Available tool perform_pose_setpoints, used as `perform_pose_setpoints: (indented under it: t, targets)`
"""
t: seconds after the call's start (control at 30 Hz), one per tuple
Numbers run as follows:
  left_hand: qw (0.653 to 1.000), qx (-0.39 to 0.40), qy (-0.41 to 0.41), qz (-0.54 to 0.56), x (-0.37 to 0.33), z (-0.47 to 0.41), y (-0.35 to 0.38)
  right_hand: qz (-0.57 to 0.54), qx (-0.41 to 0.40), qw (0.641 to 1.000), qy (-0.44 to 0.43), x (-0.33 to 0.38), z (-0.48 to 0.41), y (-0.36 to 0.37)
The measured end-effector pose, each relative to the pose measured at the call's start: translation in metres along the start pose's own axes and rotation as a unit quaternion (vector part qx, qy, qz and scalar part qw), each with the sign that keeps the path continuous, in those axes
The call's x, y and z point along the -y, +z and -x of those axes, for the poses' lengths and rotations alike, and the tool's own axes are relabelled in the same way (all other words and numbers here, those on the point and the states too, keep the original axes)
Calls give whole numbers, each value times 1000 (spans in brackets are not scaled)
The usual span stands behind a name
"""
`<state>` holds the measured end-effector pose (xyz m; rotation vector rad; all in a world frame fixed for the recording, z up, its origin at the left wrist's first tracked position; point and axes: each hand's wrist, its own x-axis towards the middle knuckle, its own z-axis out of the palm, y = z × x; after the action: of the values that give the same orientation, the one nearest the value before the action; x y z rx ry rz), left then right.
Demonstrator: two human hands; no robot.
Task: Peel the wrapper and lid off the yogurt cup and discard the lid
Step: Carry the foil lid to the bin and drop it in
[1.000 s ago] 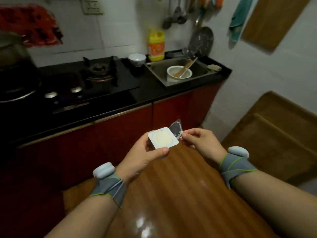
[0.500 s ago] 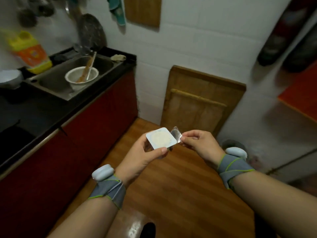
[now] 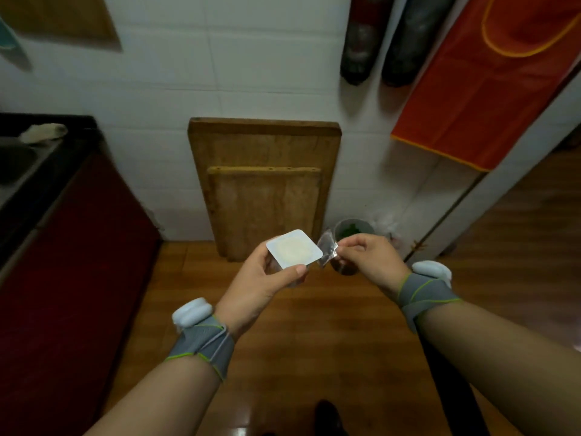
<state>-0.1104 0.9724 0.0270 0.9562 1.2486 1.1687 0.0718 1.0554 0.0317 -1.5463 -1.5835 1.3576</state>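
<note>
Left hand (image 3: pixel 261 278) grips the opened yogurt cup (image 3: pixel 294 250) upright at chest height, probably to avoid spilling, while the right hand (image 3: pixel 367 258) pinches the peeled lid (image 3: pixel 327 250) just beside its rim, above a floor bin (image 3: pixel 353 229), likely for dropping.

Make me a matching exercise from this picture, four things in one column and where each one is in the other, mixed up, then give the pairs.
Things:
1. yogurt cup
2. peeled lid
3. cutting boards
4. orange apron

Places:
A. leaning against the white wall
B. pinched in the right hand
C. hanging at upper right
D. held in the left hand

Pairs: 1-D, 2-B, 3-A, 4-C
</note>
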Motion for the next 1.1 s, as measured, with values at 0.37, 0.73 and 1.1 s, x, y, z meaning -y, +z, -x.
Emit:
perform_pose_setpoints:
  t: [0.37,0.73,1.1]
  targets:
    - [998,51,-26,12,1,-148,48,6,-71,994,88,-45,-123,-71]
    - [997,26,-77,16,49,-361,106,136,-91,977,134,-132,-337,-137]
    - [996,23,-84,-2,145,-497,122,202,-62,963,169,-256,-470,-132]
